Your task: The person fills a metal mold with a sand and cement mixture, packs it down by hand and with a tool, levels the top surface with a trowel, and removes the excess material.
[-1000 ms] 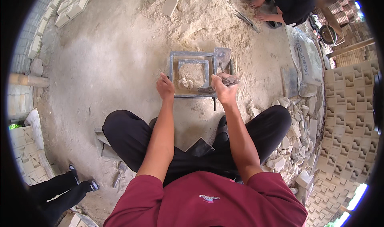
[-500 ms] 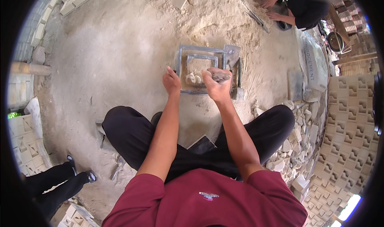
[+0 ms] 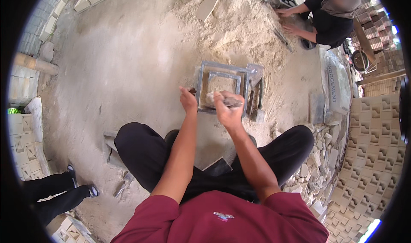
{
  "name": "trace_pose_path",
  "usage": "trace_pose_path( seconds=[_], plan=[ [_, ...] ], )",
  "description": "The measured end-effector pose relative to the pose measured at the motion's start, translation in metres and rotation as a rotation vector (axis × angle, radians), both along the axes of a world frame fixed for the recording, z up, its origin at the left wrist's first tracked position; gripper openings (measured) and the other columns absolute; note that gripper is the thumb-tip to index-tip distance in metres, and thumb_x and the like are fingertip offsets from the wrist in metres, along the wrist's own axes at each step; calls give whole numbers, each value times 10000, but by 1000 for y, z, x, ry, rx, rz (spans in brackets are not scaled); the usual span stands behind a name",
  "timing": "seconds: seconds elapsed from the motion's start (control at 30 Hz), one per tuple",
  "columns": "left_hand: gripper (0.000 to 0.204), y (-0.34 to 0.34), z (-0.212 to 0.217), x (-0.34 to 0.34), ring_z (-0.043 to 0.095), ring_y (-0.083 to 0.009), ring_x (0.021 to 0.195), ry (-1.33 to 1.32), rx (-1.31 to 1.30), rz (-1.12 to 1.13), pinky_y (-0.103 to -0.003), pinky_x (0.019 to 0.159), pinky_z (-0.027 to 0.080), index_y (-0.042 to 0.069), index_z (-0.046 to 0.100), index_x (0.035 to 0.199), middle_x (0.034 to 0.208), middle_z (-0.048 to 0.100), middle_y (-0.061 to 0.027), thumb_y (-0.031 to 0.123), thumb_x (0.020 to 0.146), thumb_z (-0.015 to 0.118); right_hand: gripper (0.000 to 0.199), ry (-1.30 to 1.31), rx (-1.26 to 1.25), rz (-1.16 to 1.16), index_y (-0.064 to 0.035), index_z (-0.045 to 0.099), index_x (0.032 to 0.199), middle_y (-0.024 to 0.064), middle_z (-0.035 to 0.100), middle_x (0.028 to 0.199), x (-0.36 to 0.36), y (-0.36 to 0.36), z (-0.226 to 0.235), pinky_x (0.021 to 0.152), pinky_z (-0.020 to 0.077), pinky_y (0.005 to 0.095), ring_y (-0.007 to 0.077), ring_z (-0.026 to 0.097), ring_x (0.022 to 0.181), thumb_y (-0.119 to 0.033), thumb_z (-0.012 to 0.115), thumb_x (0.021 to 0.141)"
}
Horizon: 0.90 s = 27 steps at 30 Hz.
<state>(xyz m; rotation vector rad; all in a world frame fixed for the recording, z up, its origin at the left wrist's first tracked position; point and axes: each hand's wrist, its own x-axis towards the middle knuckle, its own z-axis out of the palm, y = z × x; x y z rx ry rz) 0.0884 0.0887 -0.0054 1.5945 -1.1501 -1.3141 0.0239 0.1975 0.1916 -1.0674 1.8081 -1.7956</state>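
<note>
On the ground before me lies a square grey metal mould (image 3: 199, 78) with a smaller square frame (image 3: 225, 74) inside it and pale sandy mix between. My left hand (image 3: 188, 101) is closed at the mould's left side, around a short dark handle (image 3: 193, 90). Over the mould's near right part, my right hand (image 3: 228, 113) grips a grey, mottled lump-like object (image 3: 233, 102), blurred by motion. Whitish clumps (image 3: 210, 97) show just beside its fingers.
A flat metal plate (image 3: 255, 71) and dark bars (image 3: 260, 95) adjoin the mould's right side. Loose sand (image 3: 239, 24) heaps beyond it. A co-worker (image 3: 334, 20) crouches far right. Broken pieces (image 3: 314, 159) and stacked blocks (image 3: 368, 144) stand right; another person's legs (image 3: 60, 191) show left.
My right hand has moved left and nearer relative to the mould, still gripping the grey object. The left hand stays by the handle. The whole view has shifted, showing more of the co-worker.
</note>
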Motion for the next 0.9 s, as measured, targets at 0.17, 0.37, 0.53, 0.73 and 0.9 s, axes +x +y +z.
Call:
trace_pose_path(
  seconds=[0.17, 0.37, 0.53, 0.73, 0.9],
  plan=[
    [778, -2, -6, 5, 647, -352, 838, 21, -16, 26, -427, 849, 458, -46, 686, 810, 814, 698, -180, 517, 1001, 184, 380, -125, -3, 70, -40, 484, 550, -55, 408, 525, 5, -30, 13, 444, 250, 259, 32, 319, 542, -102, 649, 887],
    [785, -1, 4, 2, 649, -374, 829, -5, -13, 60, -435, 837, 463, -41, 689, 762, 768, 681, -202, 514, 1004, 191, 454, -96, -93, -216, -84, 449, 596, -79, 406, 556, -1, -53, 41, 450, 225, 229, 10, 325, 533, -298, 588, 971],
    [780, 0, 6, 4, 644, -385, 805, -23, -46, 62, -448, 807, 464, -36, 680, 748, 754, 676, -204, 508, 1006, 184, 471, -168, -80, -231, -87, 446, 631, -75, 395, 570, 5, -61, 47, 451, 240, 235, 20, 316, 524, -378, 518, 994],
    [751, 2, 5, 6, 642, -399, 793, -21, 14, 83, -463, 784, 460, -45, 669, 747, 753, 671, -218, 485, 1012, 206, 329, -4, -71, -177, -53, 479, 732, -57, 421, 623, 7, -65, 4, 494, 286, 231, 28, 352, 588, -239, 530, 999],
    [742, 0, 11, 0, 639, -405, 789, -22, -80, 55, -466, 775, 462, -51, 671, 755, 748, 669, -221, 481, 1011, 221, 317, 162, -176, -180, -22, 470, 746, -38, 426, 611, 12, -63, 9, 486, 296, 252, 47, 342, 584, -200, 502, 1006]
  ],
)
